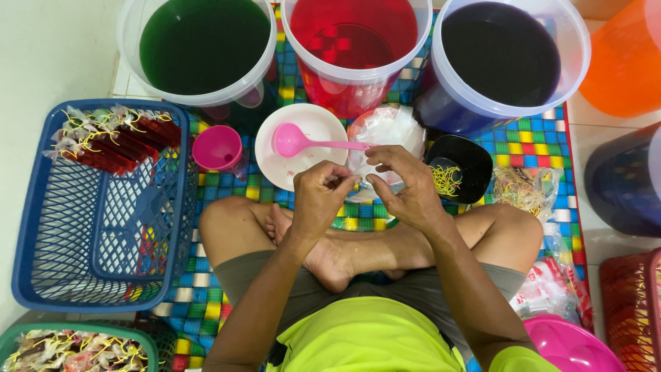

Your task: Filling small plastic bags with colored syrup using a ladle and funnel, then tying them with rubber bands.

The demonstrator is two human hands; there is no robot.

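While two hands pinch one plastic bag (pixel 368 176), three buckets (pixel 358 69)

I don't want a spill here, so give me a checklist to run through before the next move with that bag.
1. Bag held in both hands: ok. The left hand and right hand pinch the clear bag between them.
2. Bag mouth open: cannot tell, fingers hide it.
3. Ladle within reach: ok. The pink ladle lies on the white plate just ahead of the hands.
4. Liquid available: ok. The red bucket holds red liquid.
5. Ties at hand: ok. Yellow rubber bands sit in the black bowl by the right hand.
6. Room for finished bags: ok. The blue basket is mostly bare.
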